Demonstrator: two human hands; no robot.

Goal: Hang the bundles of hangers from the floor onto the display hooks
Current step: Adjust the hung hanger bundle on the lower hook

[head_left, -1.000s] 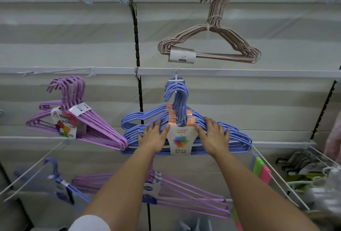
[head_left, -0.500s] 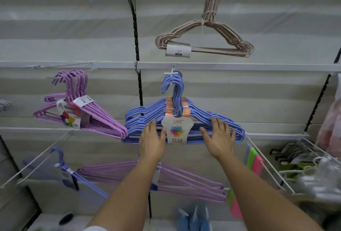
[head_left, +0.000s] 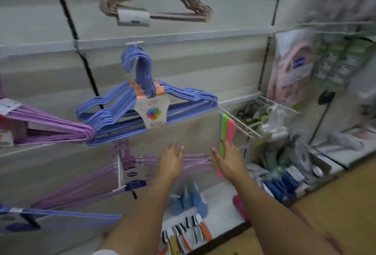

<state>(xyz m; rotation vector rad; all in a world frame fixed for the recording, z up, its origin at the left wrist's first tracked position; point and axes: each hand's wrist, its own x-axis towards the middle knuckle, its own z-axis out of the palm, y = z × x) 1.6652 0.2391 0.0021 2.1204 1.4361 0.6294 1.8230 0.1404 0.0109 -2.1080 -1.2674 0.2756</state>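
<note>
A blue hanger bundle (head_left: 146,110) hangs tilted on its display hook (head_left: 134,43). Below it, the left hand (head_left: 169,162) and right hand (head_left: 228,160) hover spread and empty. Hung crooked, the bundle may slide off.

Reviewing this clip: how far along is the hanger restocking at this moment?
Done: the blue hanger bundle hangs on its display hook, with tan and purple bundles already hung around it. In hand: nothing; the left hand and right hand are open below the blue bundle, touching no hangers. Left: unclear, since the floor bundles are out of view.
</note>
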